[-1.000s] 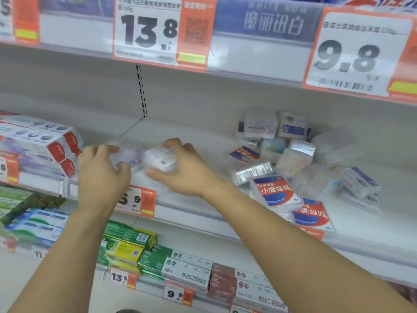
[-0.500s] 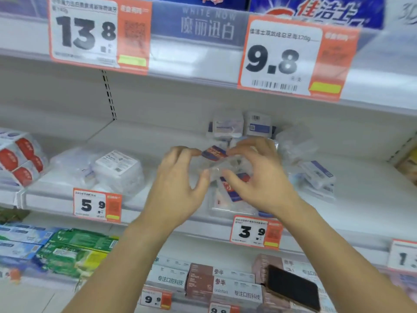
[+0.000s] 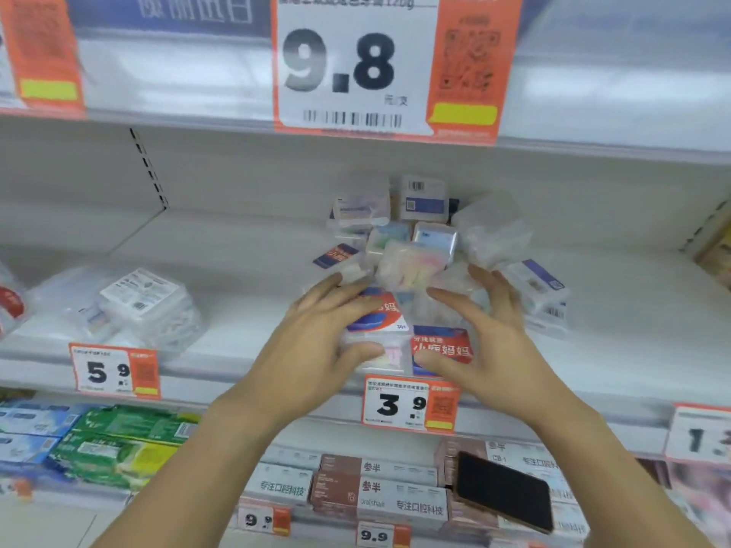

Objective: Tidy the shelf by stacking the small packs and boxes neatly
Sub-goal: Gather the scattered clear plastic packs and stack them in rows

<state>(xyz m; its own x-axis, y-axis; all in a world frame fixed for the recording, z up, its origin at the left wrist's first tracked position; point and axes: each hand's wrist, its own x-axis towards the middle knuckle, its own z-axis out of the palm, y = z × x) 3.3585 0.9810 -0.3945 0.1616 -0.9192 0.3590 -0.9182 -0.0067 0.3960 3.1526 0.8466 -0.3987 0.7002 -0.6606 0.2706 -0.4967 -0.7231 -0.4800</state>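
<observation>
A: Nearest you, a dark phone (image 3: 504,490) lies on boxes on the lower shelf; what are your hands doing?

B: Your left hand (image 3: 316,342) is spread, fingers straight on the red-and-blue pack (image 3: 381,314); your right hand (image 3: 490,342) is spread too, fingers touching clear packs beside it.

A: And behind them?

B: The jumbled pile of small packs and boxes (image 3: 411,239) sits mid-shelf (image 3: 237,263); a stacked clear group (image 3: 142,306) lies left, well apart.

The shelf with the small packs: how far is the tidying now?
Done: a group of clear packs lies gathered above the 5.9 tag. In hand: left hand and right hand reach around the red-label packs, no grip closed. Left: the loose heap behind them lies jumbled.
</observation>
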